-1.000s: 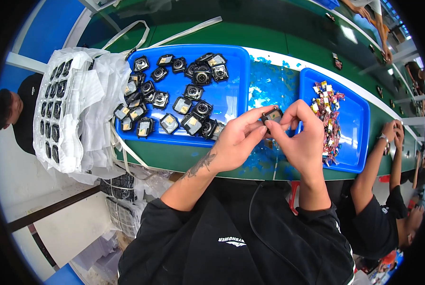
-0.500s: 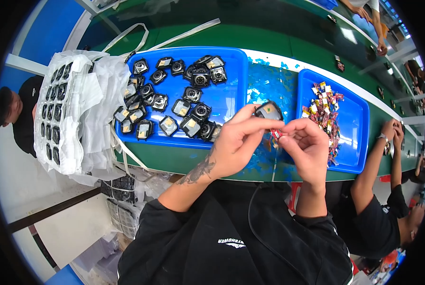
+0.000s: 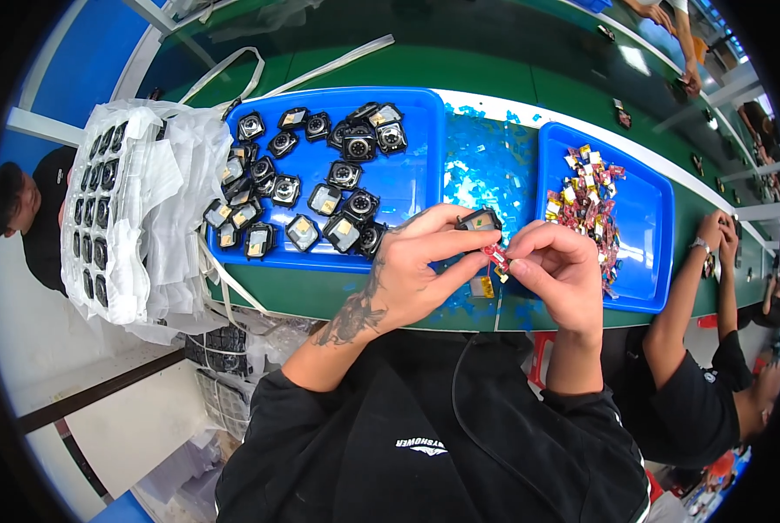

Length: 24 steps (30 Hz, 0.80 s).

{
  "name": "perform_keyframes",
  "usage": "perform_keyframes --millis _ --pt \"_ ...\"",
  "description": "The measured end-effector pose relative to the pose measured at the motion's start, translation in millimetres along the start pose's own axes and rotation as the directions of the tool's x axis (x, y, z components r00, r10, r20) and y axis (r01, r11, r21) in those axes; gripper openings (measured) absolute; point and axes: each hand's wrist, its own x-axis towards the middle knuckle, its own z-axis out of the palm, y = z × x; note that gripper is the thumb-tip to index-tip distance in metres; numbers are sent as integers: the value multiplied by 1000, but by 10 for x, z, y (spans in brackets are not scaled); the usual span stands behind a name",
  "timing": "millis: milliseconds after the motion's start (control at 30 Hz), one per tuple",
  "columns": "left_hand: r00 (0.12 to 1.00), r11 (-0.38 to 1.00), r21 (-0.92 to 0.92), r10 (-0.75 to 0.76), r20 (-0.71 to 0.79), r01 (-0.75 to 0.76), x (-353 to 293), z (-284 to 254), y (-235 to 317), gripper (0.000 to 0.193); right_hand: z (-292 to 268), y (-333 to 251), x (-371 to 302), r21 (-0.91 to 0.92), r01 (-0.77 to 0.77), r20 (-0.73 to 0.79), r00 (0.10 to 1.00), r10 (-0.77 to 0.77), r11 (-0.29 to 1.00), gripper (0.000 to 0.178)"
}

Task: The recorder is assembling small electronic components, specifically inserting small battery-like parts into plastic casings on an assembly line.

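Note:
My left hand [image 3: 420,266] is closed on a black smartwatch case [image 3: 480,220], which sticks out past its fingers. Thumb and forefinger of that hand also meet a small red part [image 3: 496,255]. From the other side my right hand [image 3: 560,270] pinches the same red part, its fingers curled. Just below the fingertips shows a small yellow-and-silver flat piece [image 3: 482,286]; whether it hangs from the red part or lies on the bench I cannot tell.
A blue tray [image 3: 407,187] with several black watch cases stands at left. Another blue tray [image 3: 654,218] at right holds a heap of small red, yellow and white parts. Blue film scraps [image 3: 486,166] lie between. Stacked white trays [image 3: 172,218] rise far left. Co-workers sit on both sides.
Both hands have shifted slightly left. The watch case has tipped, showing less of its face. The yellow-and-silver piece now shows below the fingers.

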Motion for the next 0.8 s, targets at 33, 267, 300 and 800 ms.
perform_keyframes --millis 33,267,300,800 --pt "1000 1000 0 0 1 0 -3 -1 -2 27 -9 -8 4 -33 3 23 1000 -2 999 16" --pt "1000 997 72 20 13 -21 -22 -29 51 23 30 -86 30 -88 -95 74 992 102 992 8" --pt "1000 996 84 7 22 -9 -25 -35 52 23 47 -98 34 -98 -106 73 991 114 989 7" --pt "920 855 -345 -378 100 388 -110 84 -27 17 275 146 -71 -224 64 -212 971 -113 972 24"
